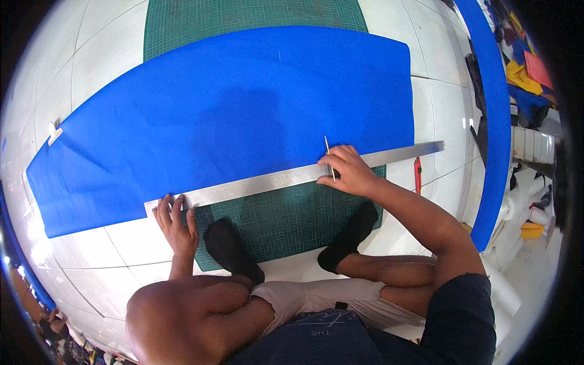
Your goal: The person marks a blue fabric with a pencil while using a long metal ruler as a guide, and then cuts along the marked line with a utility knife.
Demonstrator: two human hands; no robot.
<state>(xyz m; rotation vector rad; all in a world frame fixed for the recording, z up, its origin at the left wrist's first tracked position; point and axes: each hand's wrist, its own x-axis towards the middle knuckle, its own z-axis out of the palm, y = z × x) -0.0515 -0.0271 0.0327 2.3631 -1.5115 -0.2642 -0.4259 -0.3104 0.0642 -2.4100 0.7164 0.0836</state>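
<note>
Steadying the long, flat, silver metal ruler (261,185), your left hand (176,228) sits at 8 o'clock with its fingers apart, their tips pressing down the ruler's near-left end. Your right hand (345,170), just off centre toward 3 o'clock, has its fingers closed around a slim, pale yellow, pencil-like stick (327,148), and rests over the ruler.

The large, smooth, bright blue sheet (237,109) lies spread from 9 o'clock through 12 to 2, over the white tiled floor (91,85) and part of a green gridded cutting mat (286,222) that shows at 6 o'clock. The ruler slants along the sheet's near side, from between 8 and 9 o'clock to between 2 and 3; whether blue material runs on beneath it, you cannot tell from here.

As for progress, the spreading out looks done, and the ruler appears lined up. No drawn line or fresh cut can be made out along it, so marking there seems left to do. A slim red-handled cutter (418,176) lies at 3 o'clock, apart from both hands, and a long blue strip (500,109) curves past beyond it.
</note>
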